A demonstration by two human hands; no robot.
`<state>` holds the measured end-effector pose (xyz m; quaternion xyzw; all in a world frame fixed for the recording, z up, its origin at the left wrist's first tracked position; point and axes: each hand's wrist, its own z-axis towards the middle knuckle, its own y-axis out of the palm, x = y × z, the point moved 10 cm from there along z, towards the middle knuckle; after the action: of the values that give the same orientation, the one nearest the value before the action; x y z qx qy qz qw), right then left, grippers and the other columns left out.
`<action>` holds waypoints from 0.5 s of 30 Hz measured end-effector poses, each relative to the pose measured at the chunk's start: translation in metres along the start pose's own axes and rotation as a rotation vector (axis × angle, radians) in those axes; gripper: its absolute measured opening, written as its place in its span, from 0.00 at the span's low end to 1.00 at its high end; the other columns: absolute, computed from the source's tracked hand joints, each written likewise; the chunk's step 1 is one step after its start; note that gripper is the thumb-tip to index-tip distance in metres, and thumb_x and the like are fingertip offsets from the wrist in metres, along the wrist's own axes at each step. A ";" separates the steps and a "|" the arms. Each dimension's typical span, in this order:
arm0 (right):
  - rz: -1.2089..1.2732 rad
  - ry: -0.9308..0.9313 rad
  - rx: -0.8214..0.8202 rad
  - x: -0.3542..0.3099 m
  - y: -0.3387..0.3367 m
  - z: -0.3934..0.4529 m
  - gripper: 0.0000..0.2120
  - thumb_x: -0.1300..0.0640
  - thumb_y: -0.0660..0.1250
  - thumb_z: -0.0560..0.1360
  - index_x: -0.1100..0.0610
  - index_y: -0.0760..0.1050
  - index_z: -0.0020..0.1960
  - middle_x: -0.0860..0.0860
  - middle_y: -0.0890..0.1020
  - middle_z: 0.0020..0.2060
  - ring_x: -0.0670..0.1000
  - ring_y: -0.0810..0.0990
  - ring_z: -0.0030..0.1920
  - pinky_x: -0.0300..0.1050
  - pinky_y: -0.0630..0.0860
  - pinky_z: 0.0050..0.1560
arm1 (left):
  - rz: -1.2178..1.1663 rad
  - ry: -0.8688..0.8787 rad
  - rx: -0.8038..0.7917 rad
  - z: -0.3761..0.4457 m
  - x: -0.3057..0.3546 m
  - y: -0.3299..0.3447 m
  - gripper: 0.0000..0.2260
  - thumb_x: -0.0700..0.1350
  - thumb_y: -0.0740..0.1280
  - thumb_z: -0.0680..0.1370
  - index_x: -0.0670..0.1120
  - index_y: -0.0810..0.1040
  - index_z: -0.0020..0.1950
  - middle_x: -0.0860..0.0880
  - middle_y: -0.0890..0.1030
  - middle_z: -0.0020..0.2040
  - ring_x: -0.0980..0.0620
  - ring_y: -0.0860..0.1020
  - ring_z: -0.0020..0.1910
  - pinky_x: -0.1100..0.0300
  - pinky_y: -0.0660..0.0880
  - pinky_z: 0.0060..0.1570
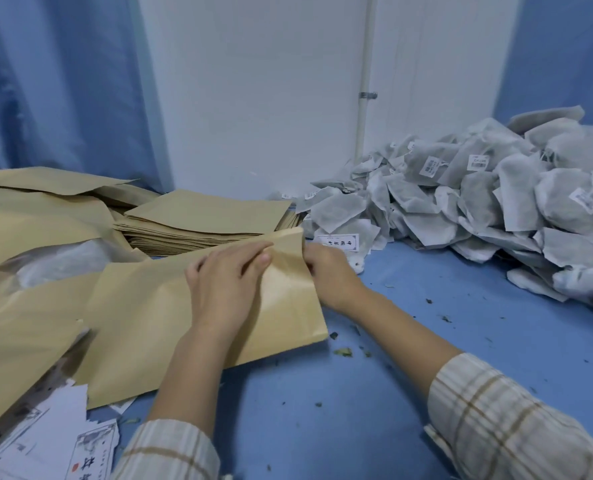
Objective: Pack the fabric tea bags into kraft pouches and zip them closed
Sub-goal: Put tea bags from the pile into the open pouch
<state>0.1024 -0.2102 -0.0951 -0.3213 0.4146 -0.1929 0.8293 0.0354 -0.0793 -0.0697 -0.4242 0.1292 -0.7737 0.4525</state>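
Two hands on flat tan kraft pouch (198, 313): left hand (224, 282) presses it to blue bench (426, 341), fingers spread; right hand (328, 271) at mouth edge, grip unclear, likely feeding grey fabric tea bags (478, 199).

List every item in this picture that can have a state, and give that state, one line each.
kraft pouch: lying flat, mouth end held
left hand: resting on pouch
right hand: gripping pouch mouth
stack of empty pouches: flat, unfilled
tea bags: heaped loose, unpacked

I see a pouch (170, 306) lying on the surface (426, 306) at centre, stacked pouches (205, 220) just behind it, tea bags (478, 202) heaped far right, printed sheets (45, 441) near left.
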 end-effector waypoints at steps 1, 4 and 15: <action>-0.034 -0.003 0.056 0.011 -0.012 -0.003 0.07 0.62 0.64 0.74 0.61 0.79 0.48 0.51 0.79 0.42 0.49 0.75 0.42 0.41 0.72 0.44 | 0.014 -0.007 0.000 0.002 -0.004 0.003 0.10 0.53 0.61 0.79 0.58 0.80 0.57 0.58 0.80 0.56 0.55 0.73 0.61 0.53 0.58 0.64; -0.163 0.157 0.159 0.060 -0.041 -0.009 0.12 0.57 0.64 0.75 0.51 0.78 0.57 0.50 0.79 0.53 0.47 0.75 0.52 0.38 0.71 0.51 | 0.004 -0.014 -0.013 0.013 -0.012 0.014 0.09 0.51 0.63 0.78 0.57 0.81 0.55 0.58 0.81 0.55 0.54 0.75 0.59 0.50 0.60 0.66; -0.365 0.309 0.090 0.130 -0.046 0.002 0.16 0.48 0.61 0.77 0.49 0.74 0.64 0.52 0.77 0.60 0.53 0.71 0.62 0.45 0.65 0.60 | 0.016 -0.121 -0.005 0.040 -0.039 0.041 0.08 0.53 0.65 0.77 0.58 0.82 0.52 0.58 0.82 0.54 0.53 0.74 0.60 0.48 0.62 0.63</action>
<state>0.1772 -0.3188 -0.1360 -0.3204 0.4626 -0.4047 0.7208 0.0999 -0.0636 -0.0901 -0.4703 0.1068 -0.7427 0.4646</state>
